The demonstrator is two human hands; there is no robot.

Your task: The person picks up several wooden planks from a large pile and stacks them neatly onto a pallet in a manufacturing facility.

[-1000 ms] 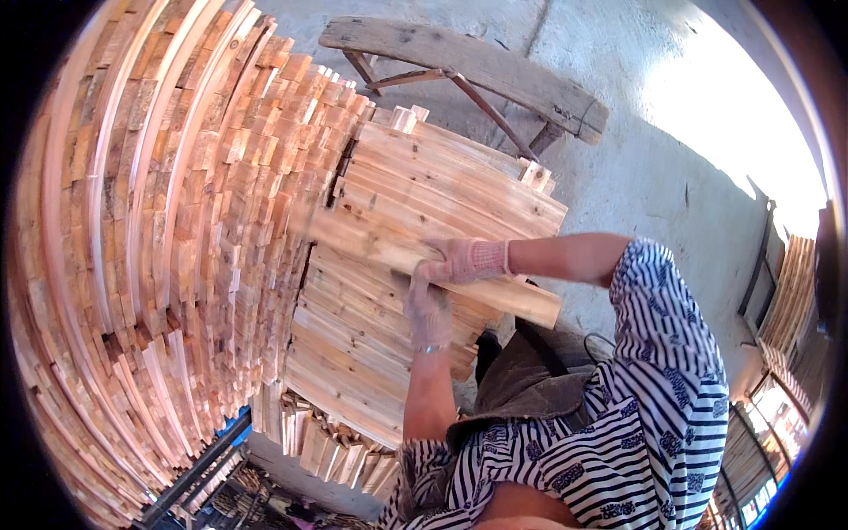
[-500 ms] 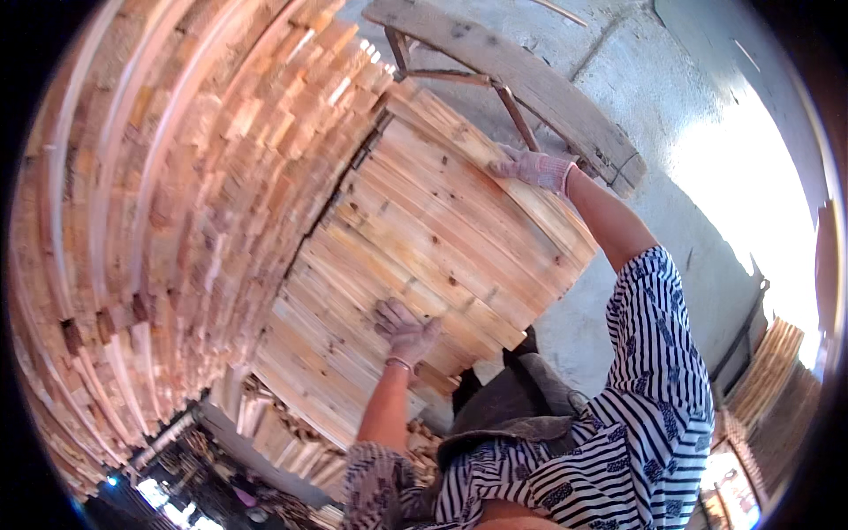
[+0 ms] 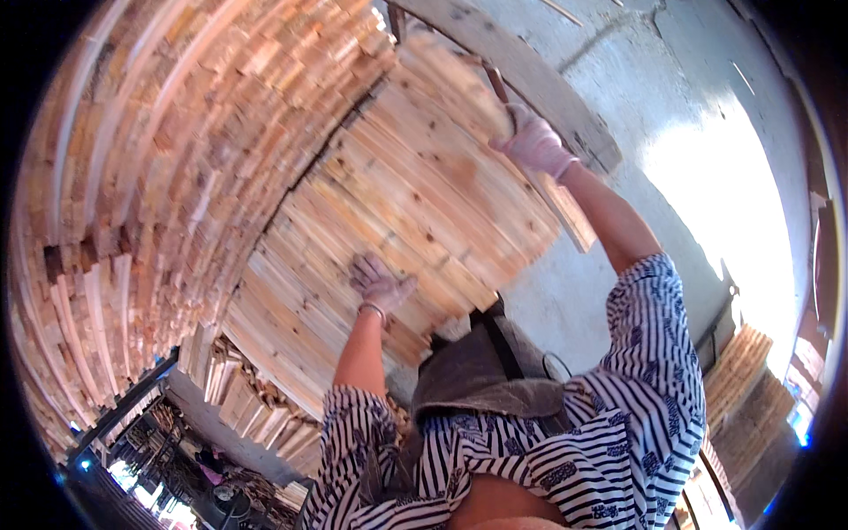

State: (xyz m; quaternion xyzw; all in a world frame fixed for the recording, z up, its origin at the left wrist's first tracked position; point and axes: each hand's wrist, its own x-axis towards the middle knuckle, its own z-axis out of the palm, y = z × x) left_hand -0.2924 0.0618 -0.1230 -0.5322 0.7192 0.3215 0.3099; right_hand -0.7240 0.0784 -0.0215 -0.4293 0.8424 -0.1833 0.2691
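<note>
Narrow light wooden boards (image 3: 415,177) with dark knots lie side by side in a flat layer in front of me. My left hand (image 3: 380,283), in a pale work glove, rests on them near the middle of the layer, its fingers spread. At the far right edge, my right hand (image 3: 534,146), gloved too, is closed around a long wooden board (image 3: 565,216). This board is tilted and stands apart from the layer at its near end; its far part is smeared by motion.
A tall stack of wooden strips (image 3: 185,177) rises along the left side of the layer. Beyond my right hand stands a rough wooden bench (image 3: 530,62) on the grey concrete floor (image 3: 636,88). More stacked wood (image 3: 742,371) is at the right, and loose offcuts (image 3: 256,402) lie at lower left.
My right hand has pulled the edge board away from the layer, tilting it up. My left hand stays spread on the boards. The whole view has shifted slightly.
</note>
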